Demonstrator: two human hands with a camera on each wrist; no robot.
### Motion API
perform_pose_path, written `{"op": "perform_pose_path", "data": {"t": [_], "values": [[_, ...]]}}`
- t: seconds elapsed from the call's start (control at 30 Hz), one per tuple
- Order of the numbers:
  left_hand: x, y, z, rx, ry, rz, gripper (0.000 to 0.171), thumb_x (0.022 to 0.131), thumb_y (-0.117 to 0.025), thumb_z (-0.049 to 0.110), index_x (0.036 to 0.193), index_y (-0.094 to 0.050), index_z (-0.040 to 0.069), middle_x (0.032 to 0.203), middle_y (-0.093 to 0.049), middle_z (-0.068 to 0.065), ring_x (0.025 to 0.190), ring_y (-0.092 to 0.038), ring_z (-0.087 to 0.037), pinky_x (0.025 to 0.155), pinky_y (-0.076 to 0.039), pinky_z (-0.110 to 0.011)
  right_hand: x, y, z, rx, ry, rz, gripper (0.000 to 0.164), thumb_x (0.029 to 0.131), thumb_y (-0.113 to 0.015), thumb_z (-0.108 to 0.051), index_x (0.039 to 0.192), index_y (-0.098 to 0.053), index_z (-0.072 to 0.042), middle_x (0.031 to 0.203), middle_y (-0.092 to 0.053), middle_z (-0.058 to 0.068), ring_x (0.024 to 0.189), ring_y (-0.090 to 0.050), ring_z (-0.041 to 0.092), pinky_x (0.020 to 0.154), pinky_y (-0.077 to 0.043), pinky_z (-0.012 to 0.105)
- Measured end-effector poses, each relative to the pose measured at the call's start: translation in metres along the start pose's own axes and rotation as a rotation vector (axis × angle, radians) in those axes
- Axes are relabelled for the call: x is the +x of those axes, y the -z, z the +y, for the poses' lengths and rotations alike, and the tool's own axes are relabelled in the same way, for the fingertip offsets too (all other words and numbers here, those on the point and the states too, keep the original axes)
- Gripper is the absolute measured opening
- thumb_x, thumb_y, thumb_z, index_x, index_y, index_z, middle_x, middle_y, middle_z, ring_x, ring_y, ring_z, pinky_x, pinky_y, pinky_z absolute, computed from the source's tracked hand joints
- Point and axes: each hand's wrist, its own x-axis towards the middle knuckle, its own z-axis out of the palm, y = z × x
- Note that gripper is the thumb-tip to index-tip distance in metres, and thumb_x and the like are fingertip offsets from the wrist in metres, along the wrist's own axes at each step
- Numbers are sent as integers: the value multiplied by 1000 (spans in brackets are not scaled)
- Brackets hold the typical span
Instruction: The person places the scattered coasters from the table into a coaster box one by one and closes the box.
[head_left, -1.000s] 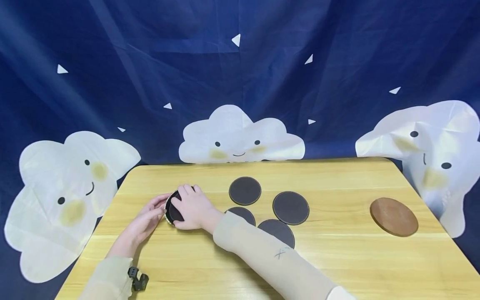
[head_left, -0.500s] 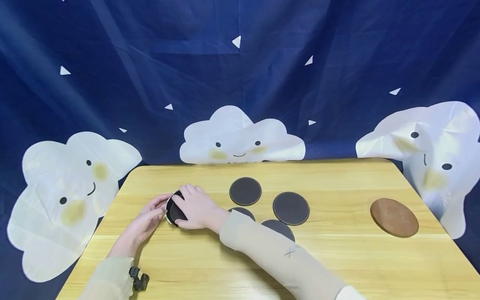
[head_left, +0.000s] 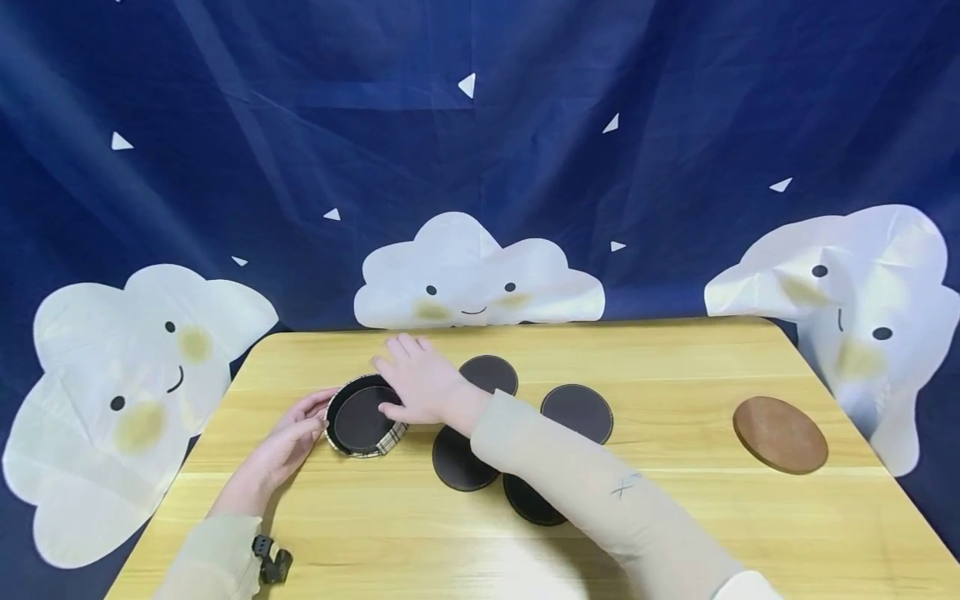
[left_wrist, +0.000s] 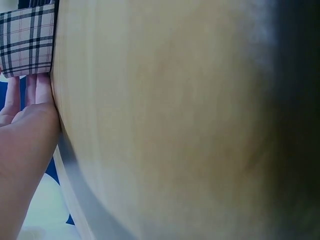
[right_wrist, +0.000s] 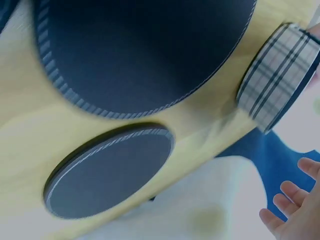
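Observation:
A round coaster holder (head_left: 392, 437) with a plaid outer wall and dark inside stands at the table's left. A black coaster (head_left: 363, 419) lies flat within it. My left hand (head_left: 288, 437) holds the holder's left side, its fingers against the plaid wall (left_wrist: 27, 40) in the left wrist view. My right hand (head_left: 423, 383) is over the holder's right rim, fingers spread and nothing in them. The right wrist view shows that hand (right_wrist: 297, 212) apart from the holder (right_wrist: 277, 75). Several black stitched coasters (head_left: 577, 412) lie right of the holder, partly hidden by my right arm.
A brown round disc (head_left: 780, 433) lies at the table's right side. The wooden table (head_left: 675, 367) ends at a blue curtain (head_left: 540, 167) with white clouds. A small black device (head_left: 272, 562) sits at my left sleeve.
My right hand has come off the coaster in the holder and moved right and slightly up, uncovering it. The left hand stays at the holder's side.

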Motion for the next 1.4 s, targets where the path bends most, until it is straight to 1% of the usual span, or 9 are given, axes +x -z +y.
{"op": "perform_pose_path", "data": {"t": [0.13,0.33,0.47,0.63,0.7,0.97,1.17,1.4], "values": [[-2,0,0,-2,-2,-2,56,97,-36,-15,139,-58,15,136,-69,10,121,-64,-1,104,-48,-13,-7,-2,13,15,-31,-20,68,100,-51,-66,150,-48,-21,146,-49,9,136,-45,26,113,-43,42],[-3,1,1,0,-2,3,56,96,-36,-14,138,-58,15,135,-69,10,121,-64,-1,103,-48,-13,-17,-10,28,26,-86,-47,67,98,-53,-67,148,-49,-23,144,-48,9,135,-46,26,113,-42,44],[-3,0,2,-2,-3,-2,55,96,-37,-14,139,-58,15,135,-69,10,121,-64,-1,103,-48,-13,-25,-18,36,33,-126,-90,66,99,-51,-68,150,-49,-25,145,-48,9,135,-46,27,109,-43,46],[-4,1,0,-11,0,-2,54,98,-38,-12,139,-59,16,136,-69,10,121,-64,-1,104,-48,-12,-33,-31,44,47,-170,-149,66,100,-50,-69,151,-48,-28,146,-46,10,134,-45,29,103,-45,51],[-4,1,0,-12,1,-2,54,98,-38,-12,139,-60,16,136,-69,11,122,-64,-1,104,-48,-12,-36,-34,47,50,-186,-178,68,100,-50,-70,153,-47,-29,149,-45,10,136,-45,30,104,-45,54],[-3,2,-1,-8,4,6,53,99,-38,-12,138,-60,17,136,-69,11,119,-64,-1,103,-48,-12,-50,-47,54,85,-245,-213,67,100,-52,-70,151,-50,-28,148,-48,12,134,-48,32,105,-45,55],[-3,1,-1,-10,7,10,53,99,-38,-12,138,-59,17,135,-69,11,119,-64,-1,103,-48,-12,-58,-54,56,120,-283,-243,65,99,-53,-71,148,-50,-29,146,-49,13,134,-48,33,106,-44,59],[-1,2,0,-4,18,14,56,97,-37,-13,138,-59,18,135,-68,11,118,-63,-1,102,-48,-13,-61,-59,56,128,-308,-274,71,99,-51,-73,155,-46,-28,154,-45,16,140,-47,35,108,-44,64]]}}
